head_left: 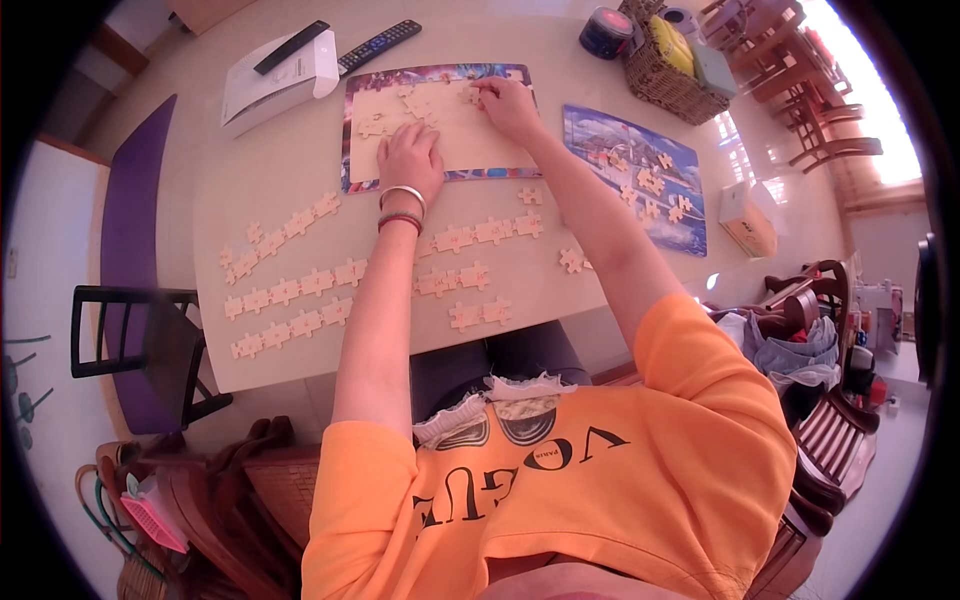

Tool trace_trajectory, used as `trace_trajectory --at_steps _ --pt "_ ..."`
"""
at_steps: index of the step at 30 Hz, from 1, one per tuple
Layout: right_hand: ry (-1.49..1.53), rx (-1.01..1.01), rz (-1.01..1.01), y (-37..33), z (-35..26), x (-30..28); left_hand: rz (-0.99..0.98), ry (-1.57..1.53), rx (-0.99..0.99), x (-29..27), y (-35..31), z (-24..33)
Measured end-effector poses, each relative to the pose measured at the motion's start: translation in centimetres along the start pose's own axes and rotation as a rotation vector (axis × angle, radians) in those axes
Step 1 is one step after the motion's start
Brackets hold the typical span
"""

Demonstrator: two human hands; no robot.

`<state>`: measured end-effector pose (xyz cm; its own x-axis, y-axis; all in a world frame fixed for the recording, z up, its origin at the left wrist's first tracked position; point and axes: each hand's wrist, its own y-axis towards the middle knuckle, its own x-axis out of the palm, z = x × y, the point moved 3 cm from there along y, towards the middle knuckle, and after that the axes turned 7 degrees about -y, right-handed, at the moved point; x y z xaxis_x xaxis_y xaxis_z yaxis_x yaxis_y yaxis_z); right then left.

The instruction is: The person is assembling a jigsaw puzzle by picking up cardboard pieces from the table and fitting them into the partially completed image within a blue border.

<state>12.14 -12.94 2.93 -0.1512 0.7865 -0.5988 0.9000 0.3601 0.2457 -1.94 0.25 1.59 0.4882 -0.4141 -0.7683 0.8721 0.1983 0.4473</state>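
Note:
A puzzle tray (480,155) with a colourful printed border lies at the far middle of the table. My left hand (410,160) rests palm down on its lower left part, fingers stretched over some joined wooden puzzle pieces (378,125). Near the tray's upper right, my right hand (508,108) pinches a pale puzzle piece (469,96), partly hidden by the fingers. Nearer to me, more plain-backed puzzle pieces (285,290) lie in several rows, partly covered by my left forearm. To the right, a blue picture board (675,235) carries several loose pieces (650,180).
At the far left, a white box (260,98) bears a black remote (291,47), with another remote (380,46) beside it. A wicker basket (675,92) and dark jar (606,32) stand far right. A small box (748,220) sits near the right edge. A black chair (150,340) is left.

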Motion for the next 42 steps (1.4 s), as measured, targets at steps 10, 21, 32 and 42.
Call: trace_trajectory --at_steps 10,21,32,42 --pt "-0.039 -0.097 0.062 -0.1 0.3 0.3 0.013 -0.007 0.01 0.0 0.1 0.1" --pt "-0.283 -0.159 0.223 1.2 -0.8 -0.2 -0.012 -0.043 0.008 0.0 0.2 0.0" --pt "-0.704 -0.269 0.04 1.0 -3.6 1.3 0.002 -0.056 0.004 -0.2 0.0 0.0" --pt "-0.789 -0.254 -0.048 0.8 -3.7 1.6 0.027 -0.035 0.011 -0.3 0.0 0.2"
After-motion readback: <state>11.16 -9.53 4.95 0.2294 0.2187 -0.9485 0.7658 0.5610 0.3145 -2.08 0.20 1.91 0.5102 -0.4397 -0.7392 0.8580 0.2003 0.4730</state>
